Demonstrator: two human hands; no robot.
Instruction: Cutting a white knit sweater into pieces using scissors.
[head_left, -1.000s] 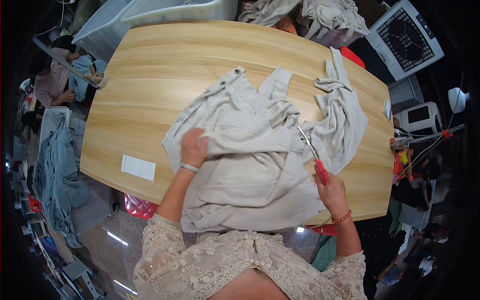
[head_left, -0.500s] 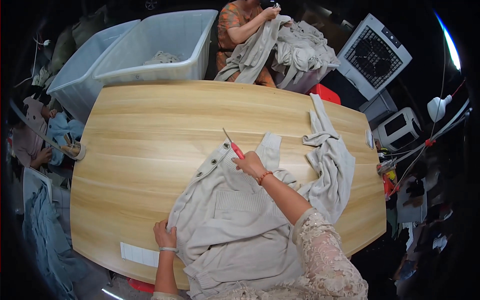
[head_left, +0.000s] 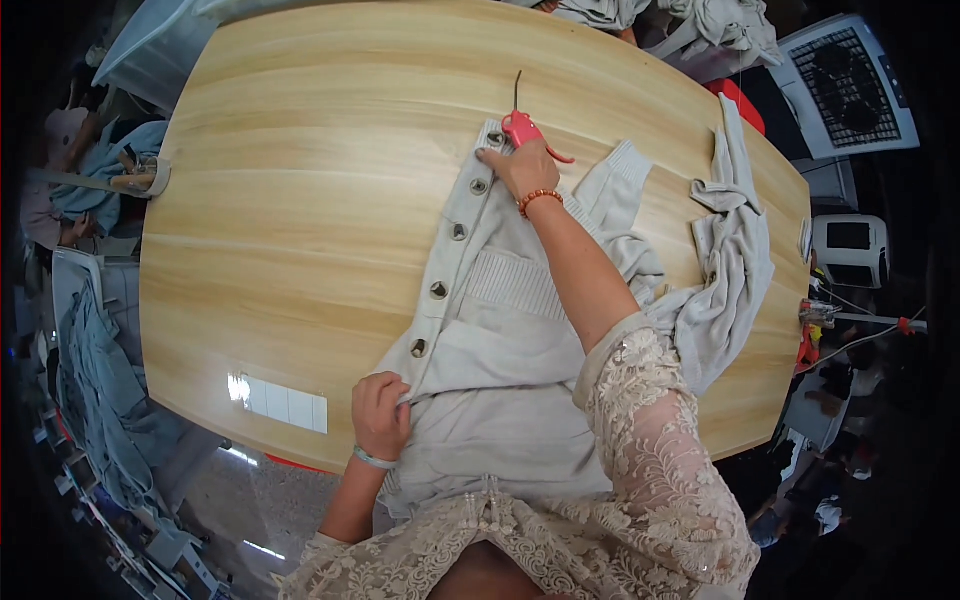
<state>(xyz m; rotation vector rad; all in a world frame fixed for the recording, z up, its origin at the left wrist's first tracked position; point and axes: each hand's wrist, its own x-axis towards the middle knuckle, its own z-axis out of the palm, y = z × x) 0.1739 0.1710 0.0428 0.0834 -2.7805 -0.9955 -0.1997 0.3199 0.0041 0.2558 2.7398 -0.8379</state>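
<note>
A light grey knit cardigan lies on the wooden table in front of me, its button band stretched away from me with several dark buttons along it. My left hand is closed on the cardigan's near left edge. At the band's far end, my right hand grips a red tool with a thin metal rod, shaped like an air blow gun. The rod points away from me, over bare wood. My right thumb and fingers also lie against the band's end; whether they pinch it is unclear.
A second grey knit garment lies crumpled at the table's right. White labels sit near the left front edge. A holder with tools is clamped at the left edge. Beyond the far right corner stands a fan unit.
The view has tilted down toward me. The button band now lies straighter, with more buttons showing. My right hand has moved onto its far end, still gripping the red tool.
</note>
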